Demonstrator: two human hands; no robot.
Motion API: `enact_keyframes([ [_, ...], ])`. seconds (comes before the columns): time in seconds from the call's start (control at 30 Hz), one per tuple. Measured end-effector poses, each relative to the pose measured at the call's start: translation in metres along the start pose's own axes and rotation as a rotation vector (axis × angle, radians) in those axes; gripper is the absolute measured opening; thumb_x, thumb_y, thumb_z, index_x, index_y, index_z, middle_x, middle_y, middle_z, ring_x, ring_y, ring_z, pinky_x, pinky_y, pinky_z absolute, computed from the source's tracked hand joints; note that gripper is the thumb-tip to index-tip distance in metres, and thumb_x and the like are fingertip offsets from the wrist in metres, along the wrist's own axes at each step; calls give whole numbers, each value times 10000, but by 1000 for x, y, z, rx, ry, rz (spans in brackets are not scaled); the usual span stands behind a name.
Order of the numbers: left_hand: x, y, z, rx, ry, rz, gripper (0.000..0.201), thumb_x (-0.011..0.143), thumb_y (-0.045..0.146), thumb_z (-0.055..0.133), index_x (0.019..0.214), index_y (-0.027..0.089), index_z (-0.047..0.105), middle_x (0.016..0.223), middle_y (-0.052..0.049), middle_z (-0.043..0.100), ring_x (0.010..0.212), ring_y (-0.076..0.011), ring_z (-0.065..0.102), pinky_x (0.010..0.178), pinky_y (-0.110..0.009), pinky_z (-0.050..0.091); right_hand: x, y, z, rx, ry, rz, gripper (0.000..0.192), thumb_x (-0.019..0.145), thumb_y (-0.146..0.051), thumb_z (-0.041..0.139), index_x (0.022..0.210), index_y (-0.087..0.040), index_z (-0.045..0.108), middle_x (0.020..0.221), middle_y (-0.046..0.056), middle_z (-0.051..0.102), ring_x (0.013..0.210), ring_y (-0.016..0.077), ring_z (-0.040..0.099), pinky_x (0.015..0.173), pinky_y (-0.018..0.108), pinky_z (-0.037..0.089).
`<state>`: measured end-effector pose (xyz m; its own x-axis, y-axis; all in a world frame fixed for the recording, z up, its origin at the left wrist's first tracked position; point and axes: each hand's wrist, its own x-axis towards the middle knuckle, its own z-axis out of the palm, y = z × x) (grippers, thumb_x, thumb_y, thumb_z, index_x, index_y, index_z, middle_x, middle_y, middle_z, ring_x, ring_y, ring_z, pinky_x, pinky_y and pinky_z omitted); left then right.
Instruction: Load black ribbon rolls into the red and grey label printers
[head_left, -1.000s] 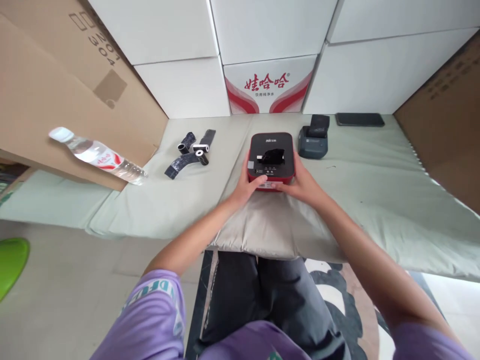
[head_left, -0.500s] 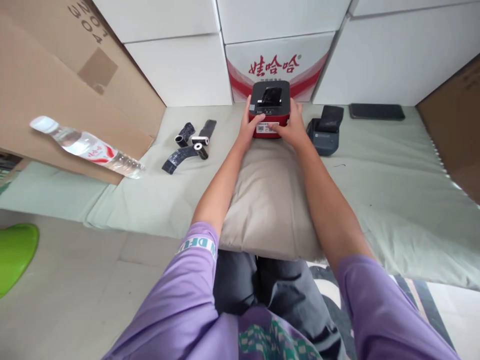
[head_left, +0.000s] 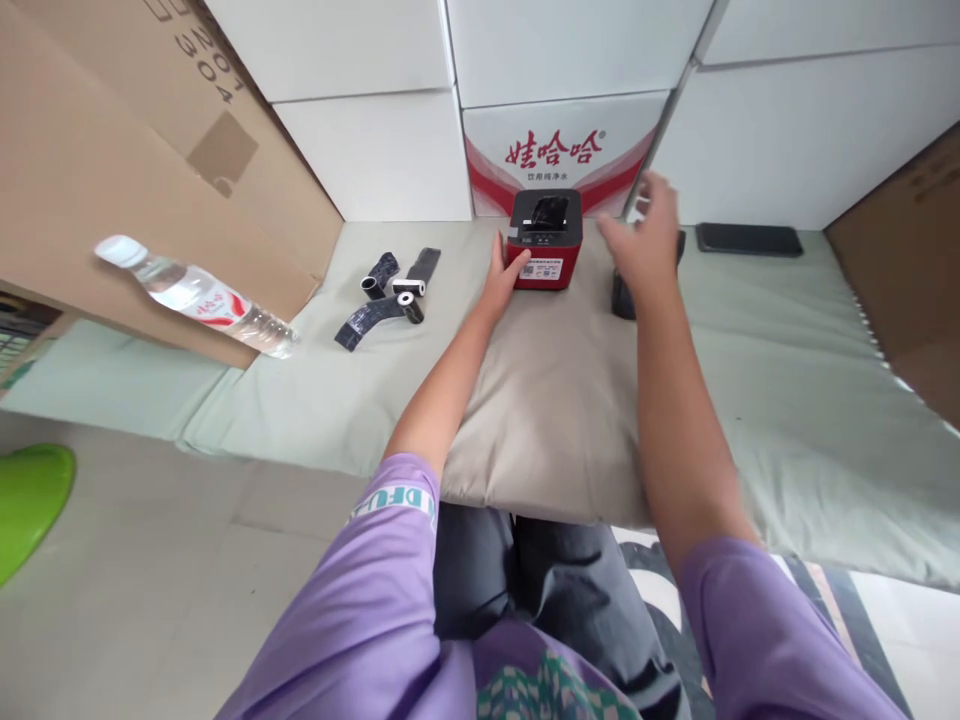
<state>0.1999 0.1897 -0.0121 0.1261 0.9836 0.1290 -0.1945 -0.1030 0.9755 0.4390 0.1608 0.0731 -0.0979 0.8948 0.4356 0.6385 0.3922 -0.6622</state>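
Note:
A red and black label printer [head_left: 547, 270] stands upright on the cushion, a black strip showing in its top slot. My left hand [head_left: 504, 278] grips its front left corner, thumb on the front and fingers along the side. My right hand [head_left: 646, 235] is in the air right of the printer, touching nothing, with its fingers apart and a little blurred. Behind and below that hand, a smaller dark portable printer [head_left: 624, 298] is mostly hidden.
Several small rolls with black strips [head_left: 371, 318] lie at the left. A water bottle [head_left: 210, 300] leans by a cardboard box [head_left: 247, 220]. A black phone [head_left: 748, 240] lies at the back right. White cartons [head_left: 375, 160] line the back of the cushion [head_left: 795, 400].
My right hand has let go of the label printer and moved right, over the smaller printer. My left hand stays on the label printer. The view has shifted slightly.

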Motion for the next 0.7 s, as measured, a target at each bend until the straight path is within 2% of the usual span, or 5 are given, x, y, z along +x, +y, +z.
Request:
enact_keyframes([
  [0.1, -19, 0, -11, 153, 22, 6, 1186, 999, 515, 711, 1833, 248, -89, 1948, -23, 68, 1823, -227, 29, 1484, -351, 144, -25, -7, -29, -169, 300, 368, 955, 892, -369, 765, 1685, -98, 307, 1704, 291, 434, 1573, 406, 442, 1364, 617, 313],
  [0.23, -42, -5, -32, 300, -20, -31, 1143, 992, 485, 711, 1830, 363, -56, 1953, 19, 2, 1822, -241, -9, 1487, -420, 136, -67, -7, -23, -240, 220, 654, 1273, 792, -388, 860, 1764, -30, 120, 1672, 388, 423, 1576, 506, 445, 1303, 678, 336],
  [0.43, -57, -1, -36, 342, 29, -11, 861, 1086, 366, 534, 1813, 340, 74, 1954, -41, 66, 1810, -240, 184, 1441, -457, 297, -93, 2, 0, -283, 213, 544, 1275, 769, -404, 901, 1761, -35, 191, 1583, 397, 491, 1459, 480, 522, 1224, 620, 396],
  [0.57, -65, 6, -31, 514, 58, 92, 722, 1058, 347, 586, 1728, 247, 338, 1872, -159, 329, 1701, -265, 451, 1357, -443, 445, -109, -11, 1, -302, 233, 506, 1307, 720, -367, 911, 1755, 1, 202, 1531, 398, 498, 1425, 509, 517, 1222, 628, 403],
  [0.7, -82, 13, -26, 654, 76, 283, 476, 1081, 496, 586, 1473, 238, 667, 1607, -155, 669, 1561, -273, 598, 1359, -454, 440, -137, -45, 15, -304, 176, 419, 1329, 680, -436, 912, 1737, -58, 202, 1526, 344, 489, 1441, 527, 507, 1200, 649, 462],
])
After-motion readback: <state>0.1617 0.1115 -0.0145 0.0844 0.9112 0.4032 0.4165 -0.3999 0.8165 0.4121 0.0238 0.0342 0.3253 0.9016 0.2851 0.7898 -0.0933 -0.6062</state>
